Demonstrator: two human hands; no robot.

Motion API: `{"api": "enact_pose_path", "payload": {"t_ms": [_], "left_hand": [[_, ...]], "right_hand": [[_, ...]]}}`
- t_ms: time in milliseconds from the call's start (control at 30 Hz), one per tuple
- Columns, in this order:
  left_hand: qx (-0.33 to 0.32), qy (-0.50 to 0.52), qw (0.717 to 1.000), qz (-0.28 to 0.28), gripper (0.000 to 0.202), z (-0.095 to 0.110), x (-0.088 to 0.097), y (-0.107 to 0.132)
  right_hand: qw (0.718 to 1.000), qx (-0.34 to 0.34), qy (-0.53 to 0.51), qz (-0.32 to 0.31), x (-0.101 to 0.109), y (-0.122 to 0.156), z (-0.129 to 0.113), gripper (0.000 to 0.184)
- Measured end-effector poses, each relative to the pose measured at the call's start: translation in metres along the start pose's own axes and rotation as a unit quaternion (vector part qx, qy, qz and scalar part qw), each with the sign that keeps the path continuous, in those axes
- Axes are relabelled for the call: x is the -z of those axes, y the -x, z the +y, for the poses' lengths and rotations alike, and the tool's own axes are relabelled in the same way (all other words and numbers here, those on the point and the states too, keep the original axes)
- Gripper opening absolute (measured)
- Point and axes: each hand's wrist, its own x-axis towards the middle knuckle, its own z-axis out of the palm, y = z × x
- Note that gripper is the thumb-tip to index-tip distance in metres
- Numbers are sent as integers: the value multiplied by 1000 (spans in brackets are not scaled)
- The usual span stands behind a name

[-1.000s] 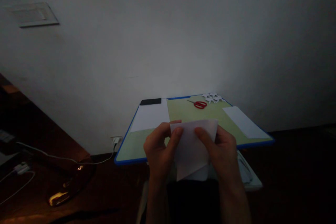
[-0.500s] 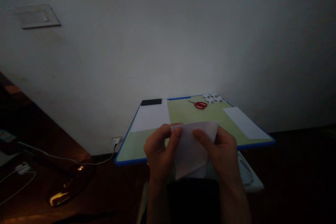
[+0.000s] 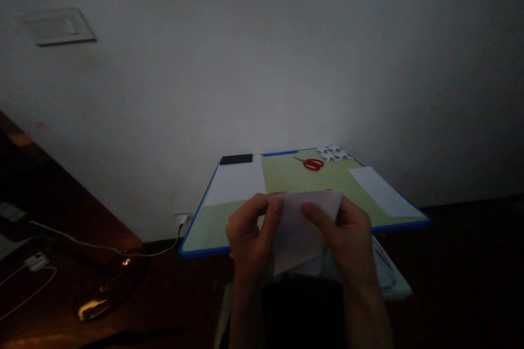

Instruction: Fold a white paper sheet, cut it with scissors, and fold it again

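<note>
A rectangular green tabletop with a blue rim (image 3: 204, 254) stood with its far edge close to the pale wall (image 3: 262, 65). Its near edge ran behind both hands in the view. A strip of green surface extended between the large flat white paper sheet (image 3: 234, 182) at left and the narrow flat white paper sheet (image 3: 379, 191) at right. Scissors with red looped handles (image 3: 313, 164) lay at the far side of this strip, blades pointing left. A group of small white paper cut-outs (image 3: 334, 154) occupied the far right corner; a black flat rectangular object (image 3: 236, 159) lay at the far left.

The left hand (image 3: 251, 232) was closed in a pinch, thumb on the near face of a folded white paper piece (image 3: 297, 234), fingers curled behind it. The right hand (image 3: 352, 234) gripped the same piece likewise, thumb on the near face, nearer the middle.

The folded piece was located between the hands, face toward the wearer. Its top edge ran almost level, left to right; its lower front edge slanted upward to the right, exposing a second layer below. The long axis could not be determined, the sides being partly covered.
</note>
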Motion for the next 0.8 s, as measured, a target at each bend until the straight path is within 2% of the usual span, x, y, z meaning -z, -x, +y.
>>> {"api": "enact_pose_path", "payload": {"t_ms": [633, 800], "left_hand": [[6, -7, 1000, -7, 16, 2, 2, 0], [2, -3, 1000, -20, 17, 2, 4, -2]], "right_hand": [[1000, 1, 3, -10, 2, 0, -1, 35], [999, 16, 45, 5, 9, -1, -2, 48]]}}
